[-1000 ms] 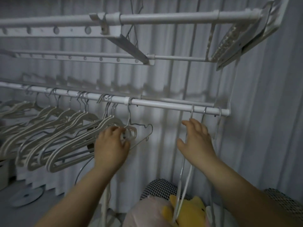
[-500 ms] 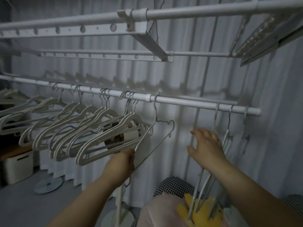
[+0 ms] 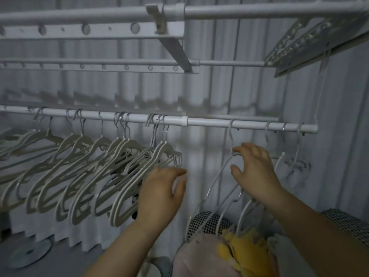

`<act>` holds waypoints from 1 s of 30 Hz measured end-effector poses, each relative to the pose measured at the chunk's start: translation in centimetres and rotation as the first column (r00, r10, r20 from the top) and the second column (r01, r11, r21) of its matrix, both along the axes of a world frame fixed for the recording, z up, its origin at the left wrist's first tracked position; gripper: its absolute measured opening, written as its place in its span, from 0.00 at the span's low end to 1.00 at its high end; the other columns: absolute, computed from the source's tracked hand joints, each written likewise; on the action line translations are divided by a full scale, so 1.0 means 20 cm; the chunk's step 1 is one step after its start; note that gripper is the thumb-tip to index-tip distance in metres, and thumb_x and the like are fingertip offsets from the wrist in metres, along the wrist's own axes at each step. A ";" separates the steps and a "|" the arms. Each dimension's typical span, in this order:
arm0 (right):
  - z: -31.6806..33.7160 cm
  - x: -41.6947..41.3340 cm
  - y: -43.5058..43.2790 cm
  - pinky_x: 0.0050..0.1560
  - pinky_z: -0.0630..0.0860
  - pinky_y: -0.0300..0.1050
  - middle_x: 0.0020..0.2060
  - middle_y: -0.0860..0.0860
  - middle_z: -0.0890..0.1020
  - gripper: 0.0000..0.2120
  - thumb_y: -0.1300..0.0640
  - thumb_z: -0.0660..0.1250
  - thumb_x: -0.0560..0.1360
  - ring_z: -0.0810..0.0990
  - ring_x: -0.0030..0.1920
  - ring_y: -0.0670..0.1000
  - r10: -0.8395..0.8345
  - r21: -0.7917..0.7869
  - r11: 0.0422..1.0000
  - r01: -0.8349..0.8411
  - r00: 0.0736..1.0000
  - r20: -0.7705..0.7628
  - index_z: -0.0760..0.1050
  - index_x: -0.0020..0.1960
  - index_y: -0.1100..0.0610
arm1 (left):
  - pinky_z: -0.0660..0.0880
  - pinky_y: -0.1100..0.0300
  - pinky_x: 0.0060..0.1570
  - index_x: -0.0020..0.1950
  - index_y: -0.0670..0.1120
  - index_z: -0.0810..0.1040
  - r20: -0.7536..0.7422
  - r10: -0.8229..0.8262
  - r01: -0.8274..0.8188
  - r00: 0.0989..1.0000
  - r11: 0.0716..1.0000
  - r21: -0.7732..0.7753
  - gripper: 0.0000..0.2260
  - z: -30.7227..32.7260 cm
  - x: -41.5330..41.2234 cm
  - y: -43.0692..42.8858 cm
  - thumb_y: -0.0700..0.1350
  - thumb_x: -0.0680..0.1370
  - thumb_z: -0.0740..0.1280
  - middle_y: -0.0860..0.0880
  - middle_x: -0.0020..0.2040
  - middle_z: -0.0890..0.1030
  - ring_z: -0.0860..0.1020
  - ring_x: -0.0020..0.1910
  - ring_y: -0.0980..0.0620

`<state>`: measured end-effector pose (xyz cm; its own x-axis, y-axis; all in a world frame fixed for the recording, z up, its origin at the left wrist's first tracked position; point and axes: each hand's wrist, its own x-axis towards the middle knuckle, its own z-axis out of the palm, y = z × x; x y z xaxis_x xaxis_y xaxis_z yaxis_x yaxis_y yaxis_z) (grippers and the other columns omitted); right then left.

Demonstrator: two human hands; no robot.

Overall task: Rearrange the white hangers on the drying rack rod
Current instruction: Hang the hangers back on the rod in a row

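The lone wire hanger (image 3: 232, 143) hooks the rod (image 3: 209, 122) right of its joint, its frame slanting down toward the person. The right hand (image 3: 254, 173), fingers spread, sits at the hanger's neck. The left hand (image 3: 161, 189) hovers farther off, open, beside the bunched hangers (image 3: 119, 166); a slide leftward along the rod looks next

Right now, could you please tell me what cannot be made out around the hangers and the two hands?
- Head view, white hangers: the row runs off the left edge, so no count.
- Head view, right hand: its own fingers hide whether it grips the wire hanger.
- Head view, left hand: blurred; contact with the hangers unclear.
- Head view, yellow item: cut by the bottom edge.
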<state>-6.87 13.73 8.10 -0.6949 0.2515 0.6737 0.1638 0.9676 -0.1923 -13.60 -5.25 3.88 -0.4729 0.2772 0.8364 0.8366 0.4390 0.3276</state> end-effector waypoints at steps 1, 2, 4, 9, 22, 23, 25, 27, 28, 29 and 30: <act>0.00 -0.03 -0.04 0.67 0.48 0.39 0.71 0.52 0.61 0.22 0.55 0.61 0.75 0.55 0.71 0.52 -0.002 0.018 1.000 0.002 1.000 0.002 0.63 0.69 0.55 | 0.70 0.60 0.45 0.48 0.42 0.82 -0.068 0.067 -0.066 0.995 0.998 0.007 0.09 0.02 -0.03 -0.06 0.43 0.72 0.65 0.46 0.44 0.84 0.80 0.44 0.45; 0.00 -0.06 -0.09 0.68 0.48 0.40 0.71 0.52 0.61 0.23 0.55 0.61 0.75 0.55 0.71 0.52 -0.007 0.036 0.999 0.007 1.000 0.008 0.63 0.69 0.55 | 0.72 0.56 0.43 0.47 0.41 0.82 -0.099 0.133 -0.134 0.986 0.991 -0.003 0.09 0.03 -0.06 -0.12 0.42 0.70 0.65 0.45 0.44 0.84 0.80 0.44 0.43; -0.01 -0.13 -0.17 0.68 0.47 0.41 0.71 0.51 0.61 0.23 0.53 0.60 0.76 0.54 0.71 0.51 -0.010 0.061 0.998 0.007 0.999 0.037 0.63 0.69 0.54 | 0.74 0.52 0.46 0.51 0.41 0.81 -0.052 0.214 -0.218 0.975 0.973 -0.082 0.11 0.03 -0.13 -0.22 0.41 0.71 0.66 0.43 0.49 0.83 0.79 0.48 0.40; -0.06 -0.28 -0.35 0.69 0.44 0.44 0.70 0.48 0.65 0.20 0.50 0.58 0.77 0.55 0.71 0.51 -0.028 0.074 0.997 0.013 0.978 0.207 0.66 0.67 0.51 | 0.65 0.56 0.59 0.68 0.49 0.67 0.031 0.270 -0.248 0.962 0.919 -0.305 0.19 -0.03 -0.25 -0.35 0.48 0.76 0.59 0.50 0.64 0.73 0.70 0.62 0.48; -0.14 -0.28 -0.30 0.72 0.47 0.48 0.58 0.49 0.78 0.17 0.50 0.56 0.78 0.74 0.61 0.49 -0.230 0.092 0.973 0.211 0.869 0.438 0.69 0.64 0.53 | 0.71 0.59 0.45 0.63 0.49 0.71 0.188 0.182 -0.138 0.965 0.964 -0.226 0.15 -0.08 -0.39 -0.45 0.46 0.76 0.60 0.48 0.59 0.77 0.77 0.54 0.48; -0.14 -0.27 -0.29 0.72 0.49 0.48 0.58 0.49 0.79 0.17 0.50 0.56 0.78 0.74 0.60 0.49 -0.240 0.094 0.971 0.221 0.867 0.437 0.69 0.64 0.53 | 0.71 0.58 0.44 0.61 0.48 0.71 0.175 0.200 -0.159 0.964 0.961 -0.226 0.14 -0.07 -0.38 -0.44 0.47 0.76 0.62 0.48 0.58 0.77 0.77 0.54 0.48; -0.14 -0.25 -0.27 0.69 0.55 0.48 0.57 0.49 0.79 0.16 0.50 0.56 0.78 0.74 0.60 0.50 -0.258 0.108 0.966 0.235 0.864 0.432 0.69 0.63 0.53 | 0.71 0.59 0.43 0.59 0.48 0.72 0.150 0.231 -0.191 0.961 0.952 -0.240 0.14 -0.06 -0.38 -0.43 0.49 0.75 0.63 0.49 0.57 0.76 0.76 0.54 0.49; -0.14 -0.24 -0.24 0.65 0.58 0.46 0.57 0.49 0.79 0.16 0.50 0.56 0.78 0.75 0.59 0.50 -0.264 0.115 0.965 0.237 0.866 0.424 0.69 0.63 0.53 | 0.70 0.60 0.43 0.58 0.48 0.73 0.157 0.247 -0.199 0.956 0.943 -0.268 0.13 -0.05 -0.39 -0.41 0.49 0.75 0.63 0.49 0.57 0.77 0.76 0.54 0.50; -0.14 -0.24 -0.23 0.64 0.59 0.46 0.57 0.49 0.79 0.16 0.50 0.56 0.78 0.75 0.59 0.50 -0.263 0.118 0.965 0.236 0.868 0.420 0.69 0.63 0.53 | 0.69 0.60 0.42 0.57 0.48 0.73 0.165 0.251 -0.199 0.954 0.939 -0.282 0.12 -0.05 -0.39 -0.41 0.49 0.75 0.62 0.49 0.56 0.77 0.77 0.53 0.50; -0.14 -0.24 -0.22 0.63 0.60 0.45 0.57 0.49 0.79 0.16 0.50 0.56 0.78 0.75 0.58 0.50 -0.263 0.121 0.965 0.234 0.871 0.415 0.69 0.63 0.54 | 0.70 0.60 0.42 0.56 0.47 0.74 0.171 0.254 -0.197 0.952 0.936 -0.293 0.11 -0.05 -0.40 -0.40 0.48 0.75 0.62 0.49 0.55 0.78 0.77 0.53 0.49; -0.14 -0.24 -0.21 0.63 0.60 0.45 0.57 0.49 0.79 0.16 0.50 0.56 0.78 0.75 0.58 0.50 -0.261 0.119 0.965 0.232 0.874 0.411 0.69 0.63 0.54 | 0.70 0.60 0.41 0.54 0.47 0.75 0.173 0.255 -0.195 0.951 0.933 -0.302 0.10 -0.05 -0.40 -0.40 0.47 0.76 0.61 0.48 0.54 0.79 0.78 0.51 0.48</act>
<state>-11.65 9.49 5.27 -0.8370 0.4177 0.3535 0.4496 0.8932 0.0091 -21.60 -13.29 2.95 -0.7038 0.3497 0.6184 0.6317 0.7062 0.3196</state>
